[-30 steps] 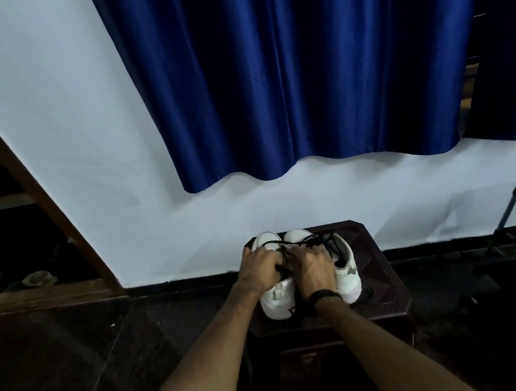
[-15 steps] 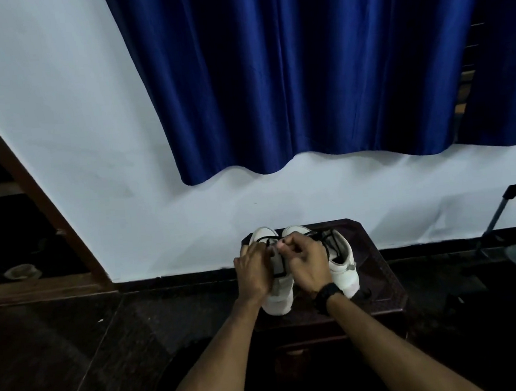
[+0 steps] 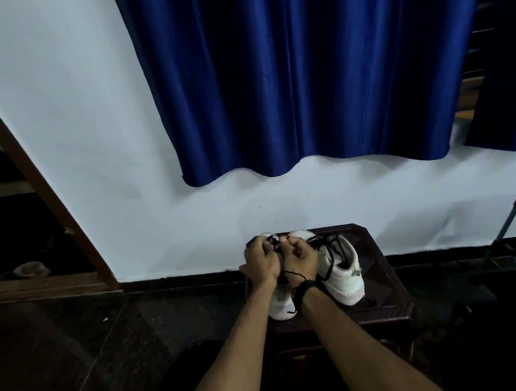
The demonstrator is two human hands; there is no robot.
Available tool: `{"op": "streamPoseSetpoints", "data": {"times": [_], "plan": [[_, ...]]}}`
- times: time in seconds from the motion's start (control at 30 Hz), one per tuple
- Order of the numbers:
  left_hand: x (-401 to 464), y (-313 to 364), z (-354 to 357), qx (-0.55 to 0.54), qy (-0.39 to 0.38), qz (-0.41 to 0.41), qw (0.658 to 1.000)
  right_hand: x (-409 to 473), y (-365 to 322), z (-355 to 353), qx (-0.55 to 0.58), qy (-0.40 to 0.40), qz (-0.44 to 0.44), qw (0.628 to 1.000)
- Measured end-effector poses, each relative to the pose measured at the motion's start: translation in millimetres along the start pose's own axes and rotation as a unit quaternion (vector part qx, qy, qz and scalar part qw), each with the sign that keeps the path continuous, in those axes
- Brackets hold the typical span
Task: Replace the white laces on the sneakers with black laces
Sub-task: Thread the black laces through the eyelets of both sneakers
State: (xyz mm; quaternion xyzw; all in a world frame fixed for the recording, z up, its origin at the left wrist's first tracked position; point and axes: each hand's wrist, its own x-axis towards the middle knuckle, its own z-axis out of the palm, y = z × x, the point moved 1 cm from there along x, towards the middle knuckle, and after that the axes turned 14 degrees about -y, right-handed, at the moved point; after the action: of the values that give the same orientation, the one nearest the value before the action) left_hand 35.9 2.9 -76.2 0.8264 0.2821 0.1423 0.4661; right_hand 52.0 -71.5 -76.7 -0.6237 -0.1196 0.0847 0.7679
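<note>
- A room in a home, dimly lit.
- A blue curtain (image 3: pixel 317 71) hangs over a white painted wall (image 3: pixel 66 124).
- A dark polished floor (image 3: pixel 61 352), a small dark wooden table (image 3: pixel 389 289), a brown wooden door frame (image 3: pixel 31 184).

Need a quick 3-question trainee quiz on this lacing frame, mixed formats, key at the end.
1. True or false: both white sneakers stand on the dark wooden stool.
2. Multiple choice: which sneaker are both hands working at? A) left sneaker B) right sneaker C) neither
3. Fill in: the lace showing on the right sneaker is ____ in colour.

Key:
1. True.
2. A. The left hand and right hand are curled together over the left sneaker's toe end, pinching black lace.
3. Black.
</note>
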Motion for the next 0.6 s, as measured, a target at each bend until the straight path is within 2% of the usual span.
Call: {"op": "streamPoseSetpoints", "data": {"times": [0.07,0.2,0.33,0.47,0.6], "plan": [[-4.2,0.7,1.8,0.028,0.038,0.014,0.999,3.2,5.0,-3.3,0.016,-0.018,0.015,1.000],[-15.1,-6.3,7.7,0.009,0.101,0.076,0.992,9.3,13.4,-10.1,0.050,-0.040,0.059,0.996],[-26.1,-10.5,9.9,0.068,0.146,0.120,0.980,9.3,14.3,-11.6,0.105,-0.040,0.045,0.993],[-31.7,-8.0,8.3,0.026,0.141,0.125,0.982,9.4,11.9,-10.7,0.131,-0.034,0.047,0.990],[-32.6,-6.0,7.0,0.001,0.141,0.147,0.979,7.5,9.3,-8.9,0.109,-0.034,0.044,0.992]]}}
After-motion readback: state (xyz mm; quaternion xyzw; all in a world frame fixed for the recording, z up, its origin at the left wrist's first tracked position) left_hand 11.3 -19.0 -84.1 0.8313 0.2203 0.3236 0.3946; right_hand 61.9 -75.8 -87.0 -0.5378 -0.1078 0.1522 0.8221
